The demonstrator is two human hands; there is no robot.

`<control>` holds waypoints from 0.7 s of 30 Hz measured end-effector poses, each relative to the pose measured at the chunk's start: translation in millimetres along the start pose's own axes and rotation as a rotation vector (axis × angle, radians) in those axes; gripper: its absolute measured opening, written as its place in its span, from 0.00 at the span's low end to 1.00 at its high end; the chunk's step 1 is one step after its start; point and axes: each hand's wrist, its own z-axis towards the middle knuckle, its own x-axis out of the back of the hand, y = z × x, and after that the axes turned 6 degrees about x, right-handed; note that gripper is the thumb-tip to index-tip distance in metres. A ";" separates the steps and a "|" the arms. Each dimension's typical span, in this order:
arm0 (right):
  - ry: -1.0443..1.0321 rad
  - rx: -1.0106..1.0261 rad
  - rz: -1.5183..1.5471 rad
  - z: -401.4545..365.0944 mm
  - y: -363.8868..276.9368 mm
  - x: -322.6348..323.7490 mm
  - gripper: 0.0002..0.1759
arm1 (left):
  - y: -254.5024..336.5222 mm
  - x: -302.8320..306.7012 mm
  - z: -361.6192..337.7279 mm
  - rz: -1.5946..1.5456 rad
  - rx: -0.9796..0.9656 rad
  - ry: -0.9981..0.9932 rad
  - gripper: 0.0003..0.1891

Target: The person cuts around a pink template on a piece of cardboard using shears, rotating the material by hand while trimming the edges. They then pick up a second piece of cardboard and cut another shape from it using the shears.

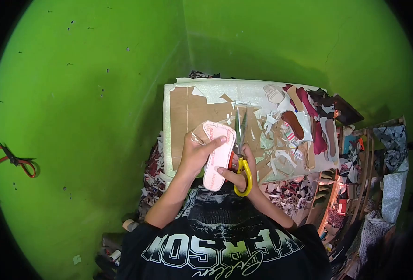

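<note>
My left hand (196, 153) grips a pale pink insole (213, 156) with red print, its thumb lying across the upper part. A thin strip of trimmed material curls by the top left of the insole. Yellow-handled scissors (249, 176) are in my right hand (237, 178), their slightly parted blades pointing away from me. The right thumb also presses on the lower half of the insole. Some right-hand fingers are hidden behind the insole and the handle.
Brown cardboard (181, 109) lies on the white-covered table (167, 130), beside many scraps. A brown sole-shaped piece (293, 124) and maroon pieces (319, 135) are on the right. Red-handled cutters (15, 160) hang on the green wall. A cluttered shelf (356, 186) stands at right.
</note>
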 end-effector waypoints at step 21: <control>0.154 0.066 -0.105 -4.2 -0.1 4.7 0.24 | -6.4 9.2 8.7 -0.387 -0.008 0.146 0.18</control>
